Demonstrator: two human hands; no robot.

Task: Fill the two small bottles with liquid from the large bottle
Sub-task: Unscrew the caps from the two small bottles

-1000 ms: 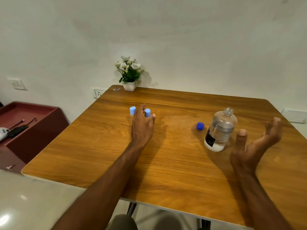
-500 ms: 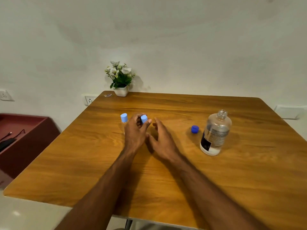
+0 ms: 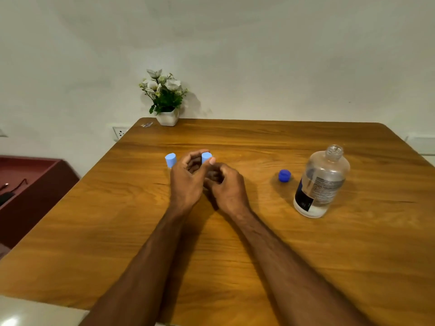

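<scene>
The wooden counter (image 3: 259, 243) is carrying everything, with a potted plant (image 3: 166, 100) sitting at its far edge. The large bottle (image 3: 321, 184) is standing upright toward the right, already uncapped and holding only a shallow layer of clear liquid (most of it looks empty). The left hand (image 3: 186, 182) is curling its grip around one small bottle (image 3: 206, 158), of which only the light blue cap is showing. The right hand (image 3: 227, 187) is pressing in just beside it, fingers bent; whether its grip is touching the bottle cannot be told. The other small bottle (image 3: 170, 160) is standing capped just left of the hands. The dark blue cap (image 3: 284, 175) is lying near the large bottle. Judging from this, pouring is not yet underway: both small bottles are awaiting opening and filling.
</scene>
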